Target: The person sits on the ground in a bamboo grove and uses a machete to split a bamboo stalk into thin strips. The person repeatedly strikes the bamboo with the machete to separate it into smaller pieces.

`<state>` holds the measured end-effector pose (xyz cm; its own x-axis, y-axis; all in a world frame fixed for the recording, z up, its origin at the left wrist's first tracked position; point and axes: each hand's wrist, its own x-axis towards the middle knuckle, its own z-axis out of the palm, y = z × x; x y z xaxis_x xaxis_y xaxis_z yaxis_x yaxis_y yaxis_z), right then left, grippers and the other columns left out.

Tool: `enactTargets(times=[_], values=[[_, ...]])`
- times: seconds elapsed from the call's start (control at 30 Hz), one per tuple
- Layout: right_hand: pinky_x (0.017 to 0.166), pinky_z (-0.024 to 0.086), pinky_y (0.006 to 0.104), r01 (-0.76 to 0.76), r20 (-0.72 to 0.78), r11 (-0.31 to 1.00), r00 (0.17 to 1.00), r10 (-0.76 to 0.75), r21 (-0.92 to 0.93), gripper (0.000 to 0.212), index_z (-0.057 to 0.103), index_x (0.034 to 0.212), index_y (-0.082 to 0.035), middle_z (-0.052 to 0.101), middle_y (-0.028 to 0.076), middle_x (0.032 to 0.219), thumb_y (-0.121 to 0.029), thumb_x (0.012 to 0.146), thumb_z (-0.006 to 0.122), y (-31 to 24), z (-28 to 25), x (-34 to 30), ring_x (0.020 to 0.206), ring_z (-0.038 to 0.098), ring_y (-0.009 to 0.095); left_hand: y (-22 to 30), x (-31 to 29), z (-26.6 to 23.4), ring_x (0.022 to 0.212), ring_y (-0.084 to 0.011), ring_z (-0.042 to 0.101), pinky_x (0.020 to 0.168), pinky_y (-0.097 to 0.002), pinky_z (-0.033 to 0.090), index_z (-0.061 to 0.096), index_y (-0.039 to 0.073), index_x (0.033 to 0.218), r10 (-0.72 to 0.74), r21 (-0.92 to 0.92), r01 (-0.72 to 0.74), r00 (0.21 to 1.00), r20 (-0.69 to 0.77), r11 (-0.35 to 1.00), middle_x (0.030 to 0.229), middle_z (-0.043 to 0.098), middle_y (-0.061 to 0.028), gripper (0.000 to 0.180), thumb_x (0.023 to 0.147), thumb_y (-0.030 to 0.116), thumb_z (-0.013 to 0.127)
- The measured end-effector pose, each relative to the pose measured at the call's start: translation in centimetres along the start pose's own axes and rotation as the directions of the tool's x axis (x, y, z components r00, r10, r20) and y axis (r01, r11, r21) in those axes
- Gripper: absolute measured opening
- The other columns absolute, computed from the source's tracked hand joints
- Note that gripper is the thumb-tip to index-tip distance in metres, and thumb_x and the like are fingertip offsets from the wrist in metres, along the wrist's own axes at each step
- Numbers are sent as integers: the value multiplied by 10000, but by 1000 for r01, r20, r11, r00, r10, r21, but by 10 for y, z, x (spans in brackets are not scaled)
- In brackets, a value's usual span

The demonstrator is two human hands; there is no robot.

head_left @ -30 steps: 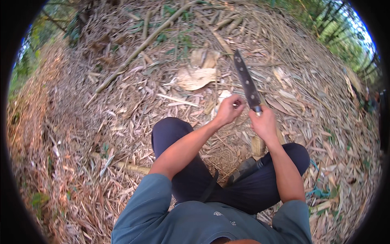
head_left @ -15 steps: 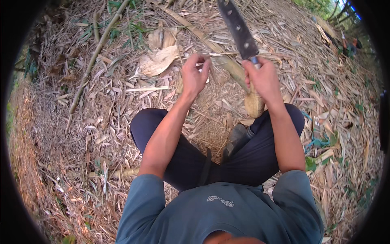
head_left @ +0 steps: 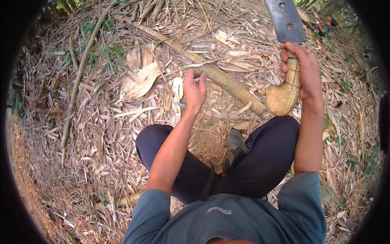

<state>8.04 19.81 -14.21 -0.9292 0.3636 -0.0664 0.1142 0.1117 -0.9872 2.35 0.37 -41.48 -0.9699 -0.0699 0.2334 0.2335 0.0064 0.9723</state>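
I crouch on ground strewn with dry bamboo leaves. My right hand [head_left: 304, 69] grips the pale, curved wooden handle [head_left: 284, 95] of a big knife, whose broad grey blade [head_left: 284, 18] points up and away from me. My left hand [head_left: 195, 91] hovers over the ground to the left of the knife, apart from it. Its thumb and fingers are loosely curled with a gap between them, and I see nothing held. A thick cut bamboo pole [head_left: 227, 83] lies diagonally on the ground between the two hands.
My knees and a dark shoe [head_left: 233, 146] fill the lower middle. A thin bamboo stem [head_left: 77, 85] lies at the left, and a large dry sheath [head_left: 140, 79] beside it. More stems pile up at the top. Another person [head_left: 325, 24] is far off at the top right.
My left hand has come away from the knife blade and moved left. My right hand has swung the knife up and to the right. The view has tilted down and closer.
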Motion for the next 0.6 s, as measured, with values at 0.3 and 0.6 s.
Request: enactTargets(times=[0.3, 0.6], values=[[487, 466, 249, 66, -143, 971, 985, -101, -230, 215, 628, 897, -36, 617, 9, 723, -235, 936, 697, 20, -44, 26, 534, 564, 74, -20, 0, 10, 738, -184, 571, 689, -342, 477, 558, -21, 984, -45, -50, 45, 999, 16, 998, 819, 642, -112, 176, 970, 113, 670], [600, 503, 323, -168, -237, 796, 971, 31, -582, 266, 678, 947, -4, 653, 66, 682, -235, 820, 716, 208, -90, 22, 620, 635, 133, -11, 3, 19, 704, -132, 583, 654, -298, 515, 555, -19, 939, -55, 41, 53, 997, 45, 998, 807, 655, -88, 129, 968, 69, 645]])
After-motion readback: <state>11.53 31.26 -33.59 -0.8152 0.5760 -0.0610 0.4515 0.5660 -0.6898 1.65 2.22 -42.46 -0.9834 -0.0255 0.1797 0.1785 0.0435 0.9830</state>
